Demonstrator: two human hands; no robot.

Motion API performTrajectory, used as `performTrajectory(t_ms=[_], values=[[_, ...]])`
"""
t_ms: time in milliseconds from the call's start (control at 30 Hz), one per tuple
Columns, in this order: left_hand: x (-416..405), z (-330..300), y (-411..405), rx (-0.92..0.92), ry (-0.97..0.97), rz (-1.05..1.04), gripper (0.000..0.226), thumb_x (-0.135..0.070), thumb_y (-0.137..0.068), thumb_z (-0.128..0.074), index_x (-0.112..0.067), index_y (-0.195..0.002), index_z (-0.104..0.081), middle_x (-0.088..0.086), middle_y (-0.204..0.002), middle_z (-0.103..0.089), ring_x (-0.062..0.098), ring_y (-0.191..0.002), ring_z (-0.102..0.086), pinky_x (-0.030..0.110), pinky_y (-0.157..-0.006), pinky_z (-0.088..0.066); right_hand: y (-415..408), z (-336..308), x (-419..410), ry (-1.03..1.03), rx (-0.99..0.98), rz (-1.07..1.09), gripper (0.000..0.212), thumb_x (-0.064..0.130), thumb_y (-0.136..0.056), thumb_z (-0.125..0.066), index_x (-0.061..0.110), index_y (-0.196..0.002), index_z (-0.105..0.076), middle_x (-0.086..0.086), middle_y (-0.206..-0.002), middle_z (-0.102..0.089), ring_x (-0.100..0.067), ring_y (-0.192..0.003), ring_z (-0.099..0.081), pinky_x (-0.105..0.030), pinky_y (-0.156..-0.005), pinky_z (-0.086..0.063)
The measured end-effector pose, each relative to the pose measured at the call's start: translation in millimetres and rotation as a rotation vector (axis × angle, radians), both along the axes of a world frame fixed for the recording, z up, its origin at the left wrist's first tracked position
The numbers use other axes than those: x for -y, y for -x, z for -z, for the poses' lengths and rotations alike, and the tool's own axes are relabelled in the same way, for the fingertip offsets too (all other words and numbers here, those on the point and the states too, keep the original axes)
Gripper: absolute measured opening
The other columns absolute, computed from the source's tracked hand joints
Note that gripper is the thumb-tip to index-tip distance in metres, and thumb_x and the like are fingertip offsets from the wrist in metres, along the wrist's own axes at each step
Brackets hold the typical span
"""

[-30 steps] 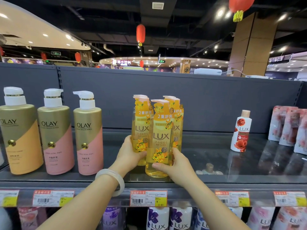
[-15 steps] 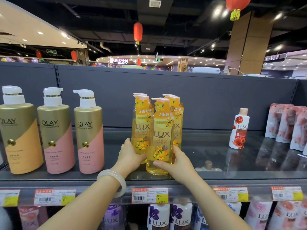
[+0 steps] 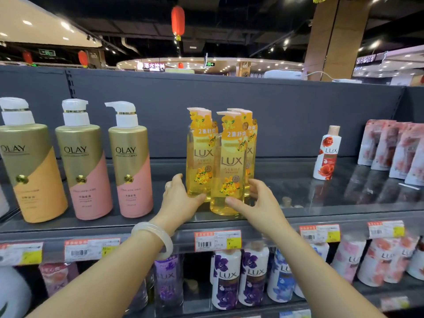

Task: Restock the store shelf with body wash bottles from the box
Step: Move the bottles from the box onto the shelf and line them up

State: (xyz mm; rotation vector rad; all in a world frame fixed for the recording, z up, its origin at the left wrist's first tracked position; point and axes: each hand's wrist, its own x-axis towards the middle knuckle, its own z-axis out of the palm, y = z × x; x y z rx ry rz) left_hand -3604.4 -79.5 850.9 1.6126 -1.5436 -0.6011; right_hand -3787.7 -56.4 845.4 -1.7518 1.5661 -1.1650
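Yellow LUX bottles (image 3: 229, 166) upright on shelf (image 3: 321, 203), golden liquid inside; both hands' fingers spread loosely around bases.

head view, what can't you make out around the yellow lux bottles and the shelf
- Rear yellow LUX bottle, head view: mostly hidden by the front yellow LUX bottle.
- Price tag small print: blurred; only 22.80 is legible.
- Leftmost OLAY bottle: cut off by the left edge.
- The box: not in view.
- Right hand grip: fingertips sit beside the front bottle; contact unclear.
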Motion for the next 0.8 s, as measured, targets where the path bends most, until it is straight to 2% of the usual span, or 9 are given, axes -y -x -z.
performTrajectory(t_ms=[200, 300, 367, 467, 567, 667, 800], values=[[-28, 10, 2, -0.003, 0.185, 0.043, 0.066, -0.022, -0.082, -0.068, -0.014, -0.138, -0.033, 0.008, -0.136, -0.039, 0.022, -0.131, -0.036, 0.026, -0.100, -0.030, -14, 15, -30, 0.241, -0.147, 0.122, 0.065, 0.037, -0.079, -0.072, 0.013, -0.133, -0.045, -0.002, -0.128, -0.046, -0.015, -0.123, -0.043, -0.026, -0.102, -0.034], [-49, 18, -5, 0.096, 0.232, 0.050, 0.068, -0.021, -0.081, -0.069, -0.015, -0.139, -0.033, 0.007, -0.136, -0.039, 0.024, -0.128, -0.040, 0.031, -0.104, -0.032, -30, 20, -43, 0.347, -0.246, 0.093, 0.051, 0.029, -0.083, -0.069, 0.008, -0.126, -0.053, -0.006, -0.122, -0.051, -0.020, -0.118, -0.047, -0.027, -0.100, -0.035], [-64, 22, -15, 0.196, 0.227, 0.051, 0.074, -0.024, -0.081, -0.069, -0.015, -0.143, -0.029, 0.006, -0.140, -0.036, 0.023, -0.130, -0.036, 0.031, -0.107, -0.029, -42, 19, -52, 0.362, -0.309, 0.045, 0.048, 0.026, -0.085, -0.066, 0.008, -0.127, -0.052, -0.006, -0.125, -0.050, -0.020, -0.121, -0.045, -0.025, -0.102, -0.032], [-94, 32, -32, 0.348, 0.194, 0.041, 0.075, -0.027, -0.083, -0.066, -0.015, -0.145, -0.025, 0.007, -0.145, -0.031, 0.023, -0.134, -0.030, 0.029, -0.109, -0.025, -58, 28, -69, 0.305, -0.474, -0.061, 0.053, 0.026, -0.089, -0.060, 0.011, -0.136, -0.043, -0.005, -0.141, -0.040, -0.021, -0.133, -0.033, -0.026, -0.109, -0.023], [-132, 55, -46, 0.478, 0.078, 0.018, 0.074, -0.029, -0.084, -0.065, -0.013, -0.144, -0.025, 0.008, -0.145, -0.031, 0.025, -0.134, -0.030, 0.031, -0.109, -0.026, -74, 48, -100, 0.151, -0.587, -0.175, 0.062, 0.031, -0.091, -0.057, 0.014, -0.144, -0.030, -0.004, -0.154, -0.022, -0.022, -0.142, -0.018, -0.032, -0.116, -0.016], [-179, 91, -59, 0.556, -0.064, -0.003, 0.078, -0.034, -0.080, -0.068, -0.012, -0.143, -0.027, 0.008, -0.145, -0.033, 0.028, -0.133, -0.032, 0.034, -0.110, -0.027, -95, 79, -137, 0.063, -0.683, -0.289, 0.068, 0.033, -0.090, -0.058, 0.013, -0.146, -0.025, -0.008, -0.157, -0.015, -0.025, -0.144, -0.013, -0.035, -0.116, -0.015], [-255, 142, -79, 0.549, -0.271, -0.023, 0.073, -0.031, -0.080, -0.069, -0.011, -0.140, -0.031, 0.009, -0.141, -0.035, 0.030, -0.130, -0.034, 0.037, -0.107, -0.033, -130, 124, -193, -0.087, -0.766, -0.444, 0.071, 0.032, -0.088, -0.060, 0.012, -0.146, -0.023, -0.011, -0.156, -0.014, -0.030, -0.143, -0.014, -0.039, -0.114, -0.020]])
